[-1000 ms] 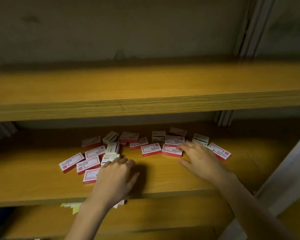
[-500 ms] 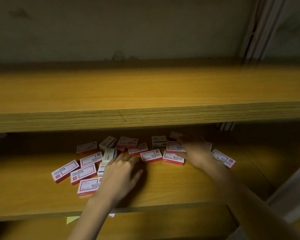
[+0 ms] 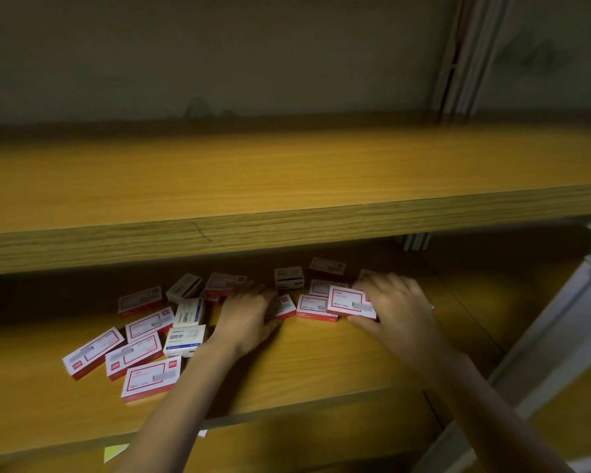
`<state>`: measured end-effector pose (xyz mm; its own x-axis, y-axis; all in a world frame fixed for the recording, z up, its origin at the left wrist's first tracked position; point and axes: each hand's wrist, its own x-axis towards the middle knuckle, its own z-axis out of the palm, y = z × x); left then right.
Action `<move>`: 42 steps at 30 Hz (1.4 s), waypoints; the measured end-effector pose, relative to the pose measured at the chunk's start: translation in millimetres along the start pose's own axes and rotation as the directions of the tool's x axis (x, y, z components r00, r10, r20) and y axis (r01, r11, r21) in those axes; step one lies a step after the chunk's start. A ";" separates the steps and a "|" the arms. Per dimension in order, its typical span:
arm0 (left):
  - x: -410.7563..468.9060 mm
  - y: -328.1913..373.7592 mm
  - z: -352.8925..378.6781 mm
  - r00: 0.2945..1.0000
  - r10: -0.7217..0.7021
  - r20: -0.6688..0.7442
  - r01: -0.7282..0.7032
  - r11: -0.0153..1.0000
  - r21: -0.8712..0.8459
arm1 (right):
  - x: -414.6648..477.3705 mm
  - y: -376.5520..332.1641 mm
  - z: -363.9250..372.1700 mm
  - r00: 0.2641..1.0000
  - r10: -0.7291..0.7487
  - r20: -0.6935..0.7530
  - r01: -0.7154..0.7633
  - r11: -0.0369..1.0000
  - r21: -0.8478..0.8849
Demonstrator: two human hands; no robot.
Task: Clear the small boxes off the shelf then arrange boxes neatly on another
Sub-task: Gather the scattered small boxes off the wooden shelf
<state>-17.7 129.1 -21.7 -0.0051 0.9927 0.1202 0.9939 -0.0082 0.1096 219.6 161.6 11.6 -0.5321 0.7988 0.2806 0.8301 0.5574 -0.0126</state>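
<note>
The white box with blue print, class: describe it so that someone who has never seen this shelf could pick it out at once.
Find the lower wooden shelf, where small boxes lie scattered, and look just left of the person's left hand. Among the red-and-white boxes there, the white box with blue print is the nearer of two pale ones, alone in showing a paper-clip drawing.

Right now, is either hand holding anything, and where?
The right hand grips a red-and-white box by its right end; the left hand only rests flat on other boxes.
</note>
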 end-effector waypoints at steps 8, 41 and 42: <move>-12.8 3.0 -11.5 1.000 0.016 -0.025 -0.020 0.978 -0.205 | -28.5 2.7 -12.1 0.999 0.043 0.003 -0.043 0.998 0.053; -104.0 364.1 -46.3 0.847 0.423 -0.321 -0.531 0.699 -0.480 | -319.4 226.2 -130.5 0.929 0.359 -0.091 -0.361 0.933 0.001; -101.5 381.0 -43.0 0.847 0.421 -0.323 -0.531 0.700 -0.478 | -329.2 239.2 -133.7 0.926 0.364 -0.101 -0.367 0.930 -0.007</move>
<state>356.8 20.0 50.3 0.3791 0.7989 0.4670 0.6458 -0.5898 0.4848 615.7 1.8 44.5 -0.1732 0.9197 0.3523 0.9686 0.2239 -0.1084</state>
